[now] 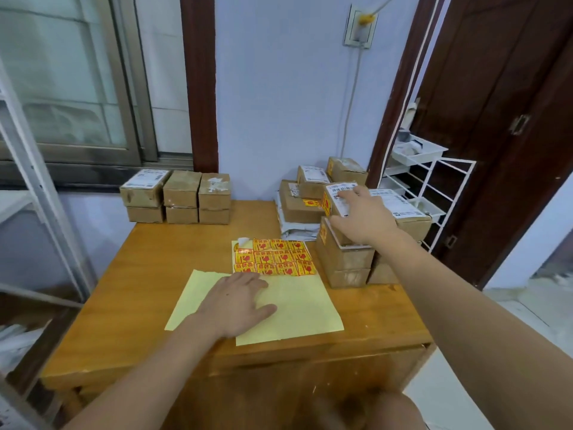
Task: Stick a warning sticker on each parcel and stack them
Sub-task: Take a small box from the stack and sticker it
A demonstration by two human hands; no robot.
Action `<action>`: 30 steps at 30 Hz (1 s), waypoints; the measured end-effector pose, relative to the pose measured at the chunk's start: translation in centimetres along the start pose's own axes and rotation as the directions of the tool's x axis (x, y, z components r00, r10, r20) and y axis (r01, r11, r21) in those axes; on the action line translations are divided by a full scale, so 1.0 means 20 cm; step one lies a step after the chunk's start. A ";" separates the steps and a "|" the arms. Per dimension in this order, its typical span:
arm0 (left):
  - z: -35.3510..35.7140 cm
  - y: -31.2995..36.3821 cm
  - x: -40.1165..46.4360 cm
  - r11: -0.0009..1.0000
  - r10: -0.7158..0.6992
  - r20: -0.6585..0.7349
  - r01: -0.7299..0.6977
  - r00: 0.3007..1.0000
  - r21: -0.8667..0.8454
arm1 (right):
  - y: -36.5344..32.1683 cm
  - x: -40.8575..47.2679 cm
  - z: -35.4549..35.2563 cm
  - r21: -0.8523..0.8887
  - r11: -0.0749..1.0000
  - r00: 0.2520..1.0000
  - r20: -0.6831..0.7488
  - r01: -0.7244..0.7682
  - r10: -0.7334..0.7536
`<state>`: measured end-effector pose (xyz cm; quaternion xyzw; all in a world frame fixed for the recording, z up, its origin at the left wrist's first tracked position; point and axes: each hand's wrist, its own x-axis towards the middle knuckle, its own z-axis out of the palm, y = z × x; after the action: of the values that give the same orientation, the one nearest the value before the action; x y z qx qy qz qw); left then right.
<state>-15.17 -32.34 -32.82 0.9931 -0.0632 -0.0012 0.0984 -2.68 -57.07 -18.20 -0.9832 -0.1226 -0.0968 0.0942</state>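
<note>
A sheet of red-and-yellow warning stickers [274, 257] lies mid-table on pale yellow backing paper [297, 311]. My left hand [237, 305] rests flat on that paper, fingers straight. My right hand [361, 218] grips a small cardboard parcel [333, 197] with a white label on top and a yellow sticker on its side, on top of the right stack [344, 259]. More stickered parcels [299, 206] stand behind it. Two rows of plain parcels [183, 193] sit stacked at the table's far left.
The wooden table [139, 290] stands against a pale blue wall. A white wire rack [434, 193] is just right of the right stack, beside a dark wooden door [496, 119]. A metal shelf frame [28, 169] stands on the left.
</note>
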 end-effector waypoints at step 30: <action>-0.03 -0.11 -0.06 0.986 -0.033 -0.122 0.013 0.992 -0.165 | -0.21 -0.02 0.10 -0.029 0.969 0.966 -0.080 0.246 -0.247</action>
<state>-16.08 -29.89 -32.61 0.9804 -0.0452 0.0546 0.1836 -3.88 -52.74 -19.55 -0.9563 -0.2389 -0.1499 0.0770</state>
